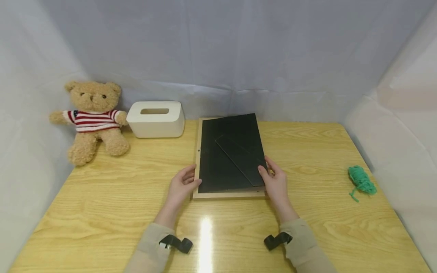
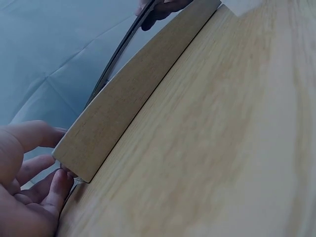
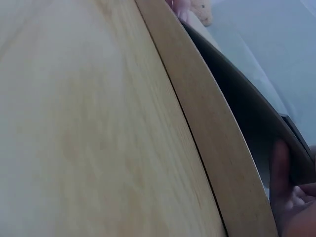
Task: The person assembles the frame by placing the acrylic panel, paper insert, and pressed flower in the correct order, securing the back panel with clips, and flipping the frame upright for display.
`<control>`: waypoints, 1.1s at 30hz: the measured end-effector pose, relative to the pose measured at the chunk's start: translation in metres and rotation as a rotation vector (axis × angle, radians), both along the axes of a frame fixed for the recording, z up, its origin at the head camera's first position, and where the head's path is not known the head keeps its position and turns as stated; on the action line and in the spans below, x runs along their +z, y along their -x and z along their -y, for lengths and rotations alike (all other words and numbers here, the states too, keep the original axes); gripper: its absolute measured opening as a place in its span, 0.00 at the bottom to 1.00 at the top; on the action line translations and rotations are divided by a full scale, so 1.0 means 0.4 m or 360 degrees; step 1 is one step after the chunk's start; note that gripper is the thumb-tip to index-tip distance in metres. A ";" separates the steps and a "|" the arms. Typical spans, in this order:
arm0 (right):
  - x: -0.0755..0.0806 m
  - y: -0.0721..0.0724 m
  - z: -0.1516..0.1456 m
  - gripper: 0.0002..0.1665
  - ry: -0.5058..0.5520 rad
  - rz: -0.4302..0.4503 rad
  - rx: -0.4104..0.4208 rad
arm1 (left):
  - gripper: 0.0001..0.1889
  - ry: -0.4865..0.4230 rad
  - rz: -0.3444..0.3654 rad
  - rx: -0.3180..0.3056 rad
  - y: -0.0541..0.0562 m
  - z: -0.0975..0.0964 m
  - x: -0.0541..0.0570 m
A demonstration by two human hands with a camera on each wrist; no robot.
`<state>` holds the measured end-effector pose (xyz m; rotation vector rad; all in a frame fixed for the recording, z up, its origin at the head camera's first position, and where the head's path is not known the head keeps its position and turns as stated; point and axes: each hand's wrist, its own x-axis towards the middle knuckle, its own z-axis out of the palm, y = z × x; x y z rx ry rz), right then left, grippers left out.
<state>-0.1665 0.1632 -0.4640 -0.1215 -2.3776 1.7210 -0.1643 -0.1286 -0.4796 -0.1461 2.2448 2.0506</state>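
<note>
A wooden picture frame [image 1: 222,196] lies back up on the table in the head view. On its back is a black backing board [image 1: 225,129] with a slanted stand flap [image 1: 244,163]. My left hand [image 1: 180,186] holds the frame's left edge near the front corner, thumb uppermost. The right hand [image 1: 277,184] pinches the board's right edge, thumb on top and fingers beneath. That side of the board is raised off the frame, and a dark gap shows under the board [image 3: 237,74] in the right wrist view. The frame's front is hidden.
A teddy bear [image 1: 92,121] in a striped sweater sits at the back left, beside a white tissue box [image 1: 157,123]. Green yarn [image 1: 362,180] lies near the table's right edge. Pale curtains [image 1: 218,45] hang behind and at both sides.
</note>
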 end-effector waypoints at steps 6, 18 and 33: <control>0.011 0.007 -0.020 0.29 -0.0389 -0.0070 0.0139 | 0.31 0.0000 -0.0023 -0.0028 -0.002 0.001 0.000; 0.013 0.026 -0.057 0.34 -0.0781 0.0116 0.0402 | 0.31 0.0054 -0.0014 -0.0046 -0.001 0.003 -0.003; 0.043 0.039 -0.066 0.36 -0.0878 0.0281 0.0602 | 0.31 0.0072 -0.0042 -0.0049 0.000 0.003 -0.006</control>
